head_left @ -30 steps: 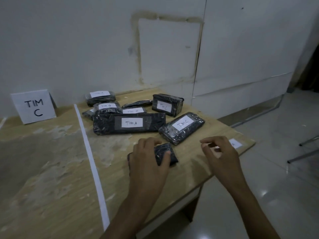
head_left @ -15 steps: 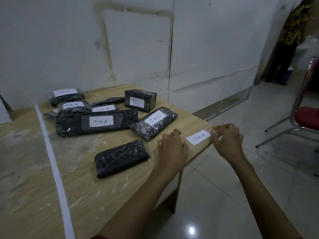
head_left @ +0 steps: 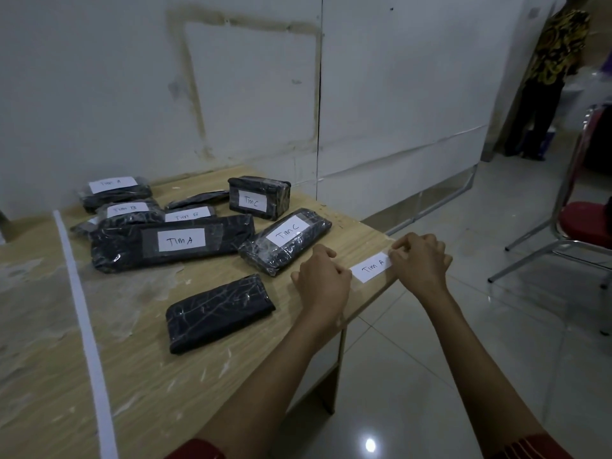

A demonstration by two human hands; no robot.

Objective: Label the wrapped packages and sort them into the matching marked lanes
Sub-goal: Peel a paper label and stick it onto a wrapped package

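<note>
Left hand [head_left: 323,276] is off the unlabelled package [head_left: 218,313] vs 1 s ago; both hands now at the counter [head_left: 159,385] right edge. White lane strip [head_left: 82,319] far left, labelled packages [head_left: 172,241] at the back. Unlabelled package lies flat near the left hand, not touching. Left fingers curled at the left end of the Tim A label [head_left: 371,267]; can't tell if they pinch it. Right hand [head_left: 420,260] fingers clamped on the label's right end, at the counter edge.

Unlabelled package [head_left: 220,313]: black, plastic-wrapped, flat on table, skewed. Loose label [head_left: 371,267] "Tim A": white, taped, flat at table edge, its 2 o'clock. Labelled packages [head_left: 172,241] clustered at 11 o'clock. White lane tape [head_left: 82,313] at 9 o'clock.
</note>
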